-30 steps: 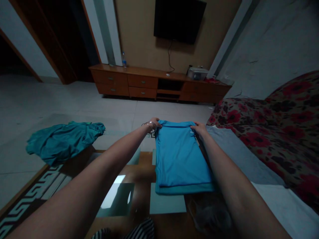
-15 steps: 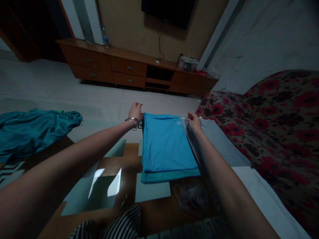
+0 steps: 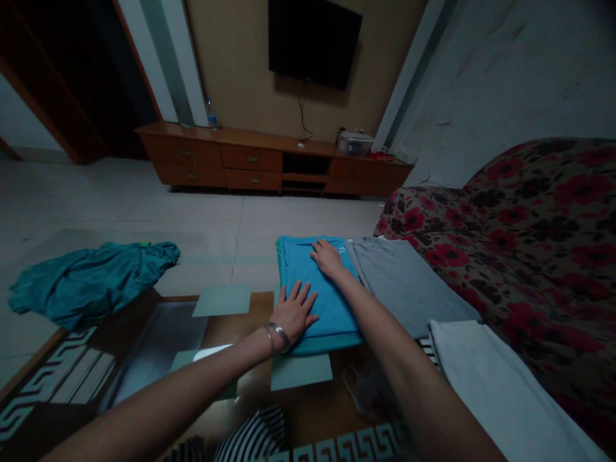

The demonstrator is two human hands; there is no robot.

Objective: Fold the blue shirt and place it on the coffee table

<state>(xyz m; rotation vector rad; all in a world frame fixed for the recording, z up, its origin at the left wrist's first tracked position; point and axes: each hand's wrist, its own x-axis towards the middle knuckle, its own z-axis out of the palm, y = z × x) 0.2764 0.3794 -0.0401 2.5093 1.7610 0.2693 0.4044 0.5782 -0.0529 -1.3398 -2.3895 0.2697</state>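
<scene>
A folded bright blue shirt [image 3: 332, 301] lies on the glass-topped table [image 3: 231, 333] in front of me. My left hand [image 3: 294, 311] rests flat on the shirt's near left part, fingers spread; a metal bangle circles that wrist. My right hand [image 3: 327, 258] lies flat on the shirt's far part, fingers stretched out. Neither hand holds anything.
A folded grey garment [image 3: 404, 282] and a folded white one [image 3: 500, 385] lie to the right, beside a floral sofa [image 3: 529, 244]. A crumpled teal cloth [image 3: 91, 279] sits at the table's far left. A wooden TV cabinet [image 3: 269, 160] stands at the far wall.
Both hands have left the shirt's far corners and come to rest flat on top of it, the left drawn back toward me. The camera tilted up slightly.
</scene>
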